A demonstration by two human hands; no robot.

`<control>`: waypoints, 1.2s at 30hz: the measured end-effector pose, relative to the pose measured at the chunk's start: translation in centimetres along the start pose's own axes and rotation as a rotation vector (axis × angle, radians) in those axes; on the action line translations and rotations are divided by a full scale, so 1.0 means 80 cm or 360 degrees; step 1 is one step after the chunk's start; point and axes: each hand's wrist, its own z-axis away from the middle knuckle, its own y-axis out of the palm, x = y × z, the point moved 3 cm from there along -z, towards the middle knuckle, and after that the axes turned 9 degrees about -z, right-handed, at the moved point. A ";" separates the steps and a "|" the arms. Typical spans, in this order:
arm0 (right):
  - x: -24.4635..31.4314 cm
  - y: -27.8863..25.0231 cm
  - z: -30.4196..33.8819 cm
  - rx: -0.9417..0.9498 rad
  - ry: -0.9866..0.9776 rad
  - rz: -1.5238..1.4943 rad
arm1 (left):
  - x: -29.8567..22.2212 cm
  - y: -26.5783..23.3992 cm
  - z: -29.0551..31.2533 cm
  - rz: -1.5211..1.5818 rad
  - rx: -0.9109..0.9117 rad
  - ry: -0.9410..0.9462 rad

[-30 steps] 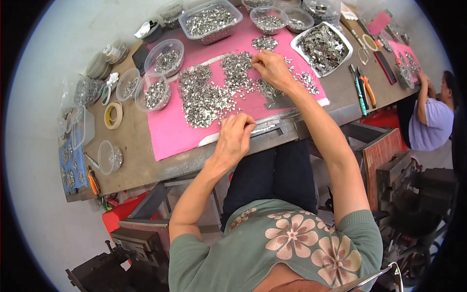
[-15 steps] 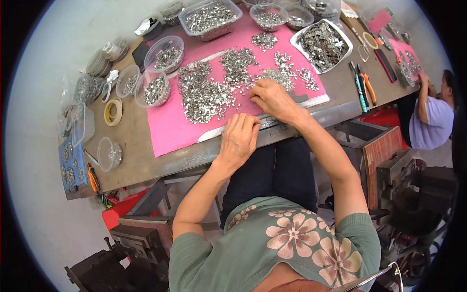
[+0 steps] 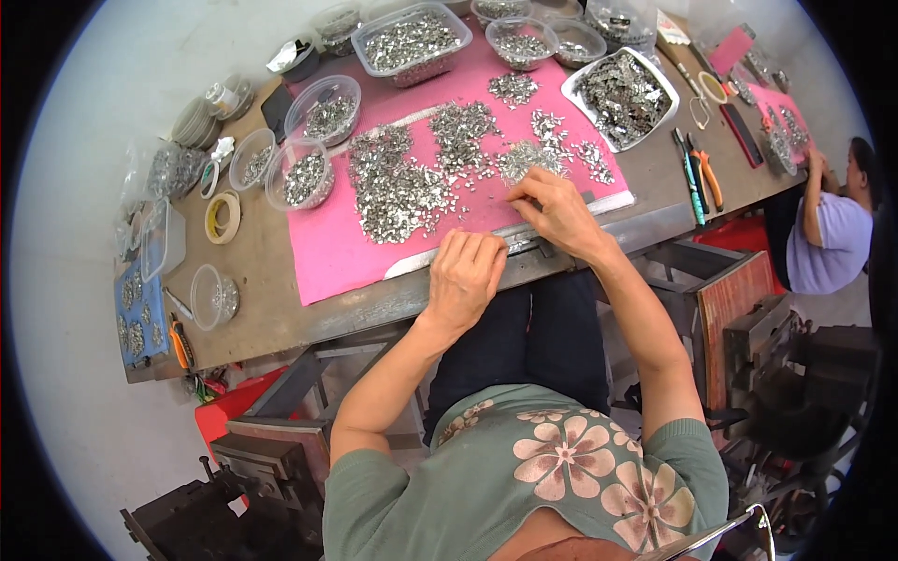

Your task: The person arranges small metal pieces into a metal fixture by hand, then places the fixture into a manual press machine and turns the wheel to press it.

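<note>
My left hand (image 3: 465, 280) rests at the table's front edge, its fingers bent together over a narrow metal strip (image 3: 520, 236). What its fingertips hold is hidden. To its right, my right hand (image 3: 559, 213) is closed in a pinch just above the pink sheet (image 3: 323, 266); whatever is between thumb and finger is too small to make out. Just beyond that hand lies a pile of fine, pale metal bits (image 3: 529, 161). Larger heaps of small shiny metal pieces (image 3: 398, 201) spread over the sheet's middle and left.
Clear plastic tubs (image 3: 301, 176) of metal pieces line the sheet's left and far sides. A white tray (image 3: 571, 86) of dark metal scraps stands far right, with pliers (image 3: 709, 173) nearby. Tape (image 3: 223, 217) lies left. Another person (image 3: 831, 224) sits at far right.
My right hand has drawn back toward me and a little right, uncovering more of the fine pile. The left hand has come slightly nearer. The whole view has shifted a little.
</note>
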 end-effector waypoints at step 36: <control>0.042 0.017 0.058 -0.0168 -0.0146 0.0157 | 0.078 0.039 -0.067 -0.0145 0.0144 0.0115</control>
